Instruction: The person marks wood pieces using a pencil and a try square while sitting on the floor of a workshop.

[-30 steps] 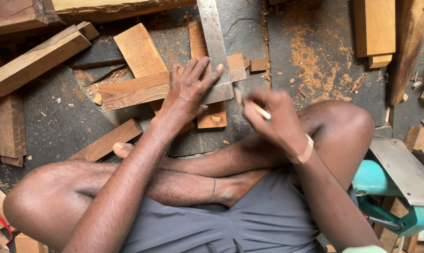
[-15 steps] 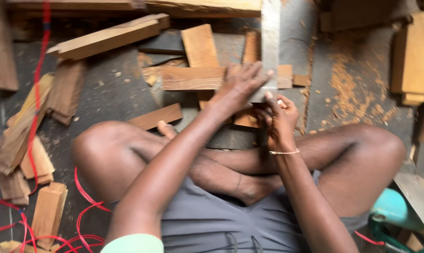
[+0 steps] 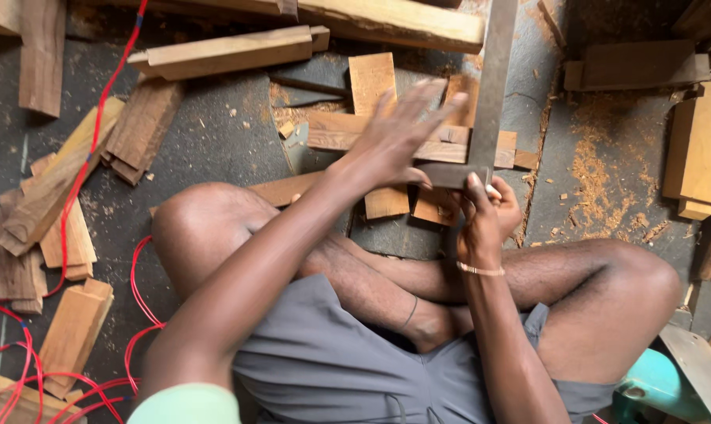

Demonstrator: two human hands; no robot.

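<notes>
My left hand [image 3: 395, 137] lies flat, fingers apart, on the metal square [image 3: 489, 94], my right hand [image 3: 485, 212] clamped on a pencil at six o'clock; the square could slip off the wood strip [image 3: 332, 132], skewing the line.

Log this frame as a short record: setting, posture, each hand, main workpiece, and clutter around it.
setting: dark workshop floor strewn with sawdust
posture: person sits cross-legged in grey shorts
left hand: left hand spread flat on the flat brown wooden board, at the metal try square
right hand: right hand closed in a grip on a small pale object at the square's lower end; what it is cannot be told
clutter: wooden offcuts at left, red cable, pale wooden blocks at right
</notes>
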